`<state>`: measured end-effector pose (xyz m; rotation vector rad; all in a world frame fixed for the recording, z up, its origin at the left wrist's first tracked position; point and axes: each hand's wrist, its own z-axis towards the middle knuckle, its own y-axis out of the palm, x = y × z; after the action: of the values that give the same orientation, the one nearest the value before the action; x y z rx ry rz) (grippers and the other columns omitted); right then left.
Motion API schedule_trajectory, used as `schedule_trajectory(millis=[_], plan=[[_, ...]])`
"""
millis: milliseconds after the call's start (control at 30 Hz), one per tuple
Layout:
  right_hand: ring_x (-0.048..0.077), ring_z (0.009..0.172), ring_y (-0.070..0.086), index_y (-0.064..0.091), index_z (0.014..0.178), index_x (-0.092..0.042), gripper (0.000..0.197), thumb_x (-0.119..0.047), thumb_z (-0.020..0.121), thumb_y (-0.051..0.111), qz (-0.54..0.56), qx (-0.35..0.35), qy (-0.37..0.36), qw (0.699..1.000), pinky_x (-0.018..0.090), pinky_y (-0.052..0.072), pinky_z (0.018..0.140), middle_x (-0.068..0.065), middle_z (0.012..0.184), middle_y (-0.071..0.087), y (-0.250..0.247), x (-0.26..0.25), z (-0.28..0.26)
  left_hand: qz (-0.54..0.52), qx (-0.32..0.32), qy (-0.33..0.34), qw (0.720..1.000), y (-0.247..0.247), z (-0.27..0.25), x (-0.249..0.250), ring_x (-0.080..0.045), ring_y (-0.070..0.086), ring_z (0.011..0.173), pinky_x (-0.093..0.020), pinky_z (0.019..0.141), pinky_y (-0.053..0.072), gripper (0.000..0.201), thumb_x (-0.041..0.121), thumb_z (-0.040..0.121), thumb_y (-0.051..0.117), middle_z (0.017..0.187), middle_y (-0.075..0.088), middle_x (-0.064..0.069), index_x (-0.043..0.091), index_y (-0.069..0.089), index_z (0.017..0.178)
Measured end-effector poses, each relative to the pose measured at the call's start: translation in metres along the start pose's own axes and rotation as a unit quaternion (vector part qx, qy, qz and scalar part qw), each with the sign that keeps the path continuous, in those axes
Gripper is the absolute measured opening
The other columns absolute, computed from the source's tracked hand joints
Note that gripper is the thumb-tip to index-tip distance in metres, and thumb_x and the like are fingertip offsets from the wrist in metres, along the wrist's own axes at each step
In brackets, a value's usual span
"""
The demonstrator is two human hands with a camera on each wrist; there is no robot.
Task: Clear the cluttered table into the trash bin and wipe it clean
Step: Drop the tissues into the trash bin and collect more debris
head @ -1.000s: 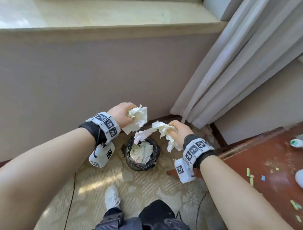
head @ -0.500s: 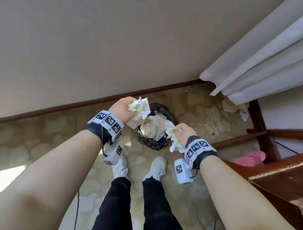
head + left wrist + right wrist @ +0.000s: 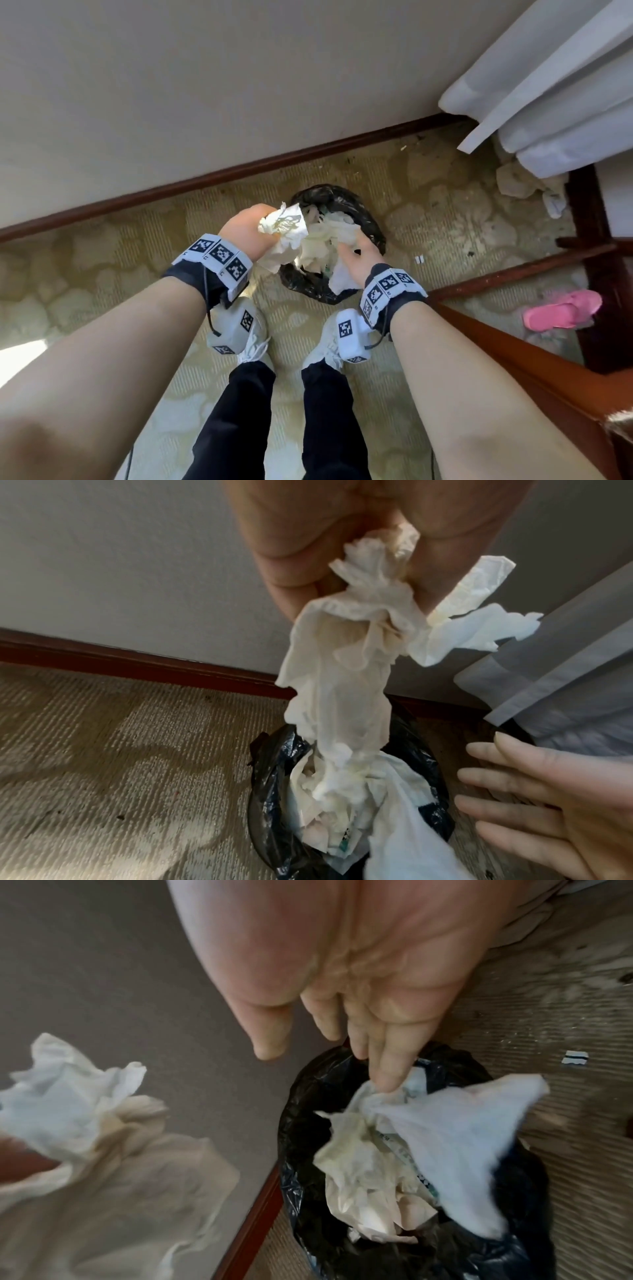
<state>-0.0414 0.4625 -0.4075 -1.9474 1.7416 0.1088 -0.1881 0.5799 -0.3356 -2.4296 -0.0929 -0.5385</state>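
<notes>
A small trash bin with a black liner [image 3: 368, 219] stands on the carpet by the wall, full of crumpled paper. My left hand [image 3: 265, 228] hovers over its left rim and grips a crumpled white tissue wad [image 3: 286, 228] that hangs down toward the bin [image 3: 270, 791]. The left wrist view shows this wad [image 3: 346, 674] pinched in my curled fingers. My right hand [image 3: 354, 245] is over the bin's right side with fingers straight and spread [image 3: 387, 1069]. A loose white tissue [image 3: 459, 1139] is just below them, above the liner [image 3: 308, 1096].
A dark wooden baseboard [image 3: 239, 171] runs behind the bin. A grey curtain [image 3: 548, 85] hangs at the right over crumpled paper on the floor [image 3: 513, 181]. A pink slipper [image 3: 561, 310] lies by the red-brown table frame [image 3: 513, 346]. My white shoes [image 3: 322, 349] stand just before the bin.
My right hand has opened and let go of its tissue, which now drops onto the bin. Both hands moved closer over the bin. The left hand keeps its wad.
</notes>
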Motion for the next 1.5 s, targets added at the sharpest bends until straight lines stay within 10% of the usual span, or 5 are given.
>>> schedule_trajectory(millis=[233,433,567,967,1500], plan=[[0.026,0.123,0.047,0.041,0.139,-0.015,0.048,-0.037,0.096,0.043,-0.017,0.021,-0.016,1.000,0.033,0.039,0.100,0.008,0.140,0.044,-0.021,0.016,-0.004,-0.001,-0.012,-0.015,1.000,0.016,0.019,0.010,-0.019,0.047,0.083,-0.020,0.059,0.034,0.025,0.005,0.088,0.050,0.079,0.050,0.002,0.023,0.044,0.072],[0.024,0.107,0.057,0.046,0.132,-0.012,0.040,-0.031,0.098,0.043,0.010,0.041,-0.027,0.999,0.033,0.044,0.092,0.009,0.129,0.054,-0.027,0.026,0.002,-0.041,-0.032,-0.037,0.998,0.053,0.044,0.001,-0.019,0.051,0.091,-0.023,0.068,0.038,0.018,0.014,0.088,0.056,0.100,0.055,-0.002,0.017,0.055,0.106],[0.022,0.093,0.057,0.045,0.133,-0.010,0.040,-0.030,0.098,0.042,-0.010,0.042,-0.027,0.999,0.028,0.042,0.083,0.010,0.127,0.055,-0.026,0.031,0.005,-0.043,-0.036,-0.030,0.998,0.073,0.051,-0.010,-0.024,0.048,0.120,-0.028,0.094,0.039,0.060,0.025,0.086,0.064,0.137,0.043,-0.011,0.013,0.037,0.139],[0.022,0.111,0.053,0.048,0.130,-0.012,0.036,-0.027,0.097,0.045,-0.037,0.081,-0.078,0.993,0.022,0.036,0.087,0.010,0.131,0.050,-0.047,0.025,-0.021,-0.040,0.024,0.040,0.998,0.042,0.020,0.012,-0.021,0.029,0.138,-0.027,0.109,0.025,0.061,0.029,0.094,0.051,0.151,0.026,-0.008,0.015,0.024,0.147],[0.008,0.089,0.050,0.056,0.122,-0.019,0.028,-0.026,0.097,0.045,-0.009,0.307,-0.168,0.937,0.015,0.034,0.081,0.002,0.128,0.046,-0.084,-0.016,-0.330,0.074,0.085,0.386,0.916,-0.085,-0.215,0.112,-0.015,0.041,0.128,-0.030,0.104,0.037,0.046,0.031,0.094,0.049,0.143,0.036,-0.001,0.023,0.039,0.138]])
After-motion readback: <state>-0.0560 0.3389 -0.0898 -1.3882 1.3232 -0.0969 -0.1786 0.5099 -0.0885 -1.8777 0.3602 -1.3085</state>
